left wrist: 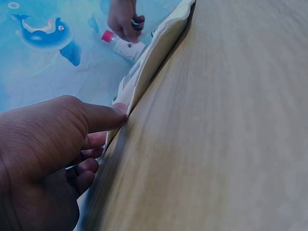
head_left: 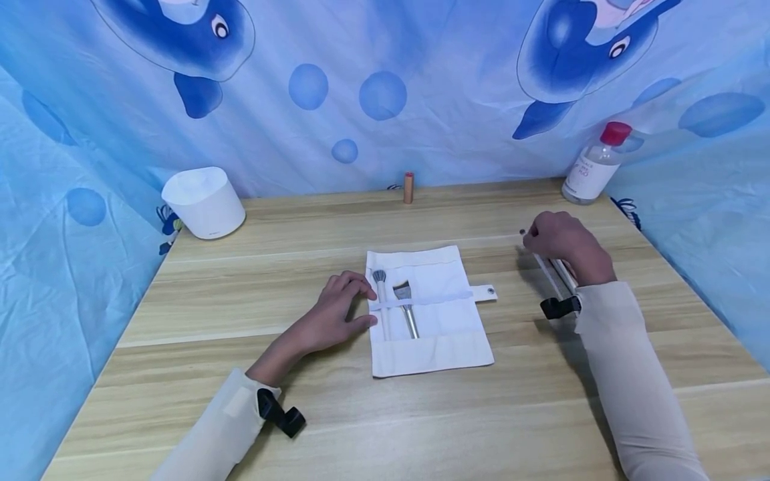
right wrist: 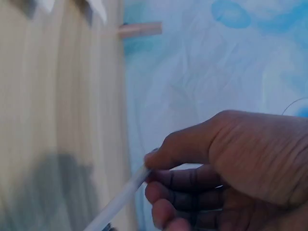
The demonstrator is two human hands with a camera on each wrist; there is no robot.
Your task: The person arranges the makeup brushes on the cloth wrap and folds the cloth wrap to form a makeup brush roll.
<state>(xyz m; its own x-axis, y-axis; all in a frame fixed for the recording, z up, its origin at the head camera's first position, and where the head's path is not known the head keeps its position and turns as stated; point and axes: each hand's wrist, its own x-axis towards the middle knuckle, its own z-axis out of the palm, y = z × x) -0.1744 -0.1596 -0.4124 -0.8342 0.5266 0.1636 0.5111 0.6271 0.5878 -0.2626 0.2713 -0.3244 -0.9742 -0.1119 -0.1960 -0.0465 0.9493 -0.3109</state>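
Observation:
At the centre of the table a white fabric brush roll [head_left: 430,267] lies unrolled. A makeup brush with a grey round head [head_left: 379,276] and a flat, angled one [head_left: 403,292] sit under its elastic strap. My left hand [head_left: 337,310] is at the roll's left edge, its thumb [left wrist: 103,117] touching the cloth and its fingers loosely bent. Off to the right, my right hand [head_left: 562,244] pinches a slim white-handled makeup brush [right wrist: 118,204] between thumb and fingers, above the table. Silvery handles [head_left: 564,275] show just below that hand, partly hidden by it.
A white oval container [head_left: 204,204] stands at the back left. At the back edge is a small copper-coloured tube [head_left: 408,188]. A clear bottle with a red cap [head_left: 592,167] stands at the back right. Blue printed curtain [head_left: 451,133] hangs close behind the table.

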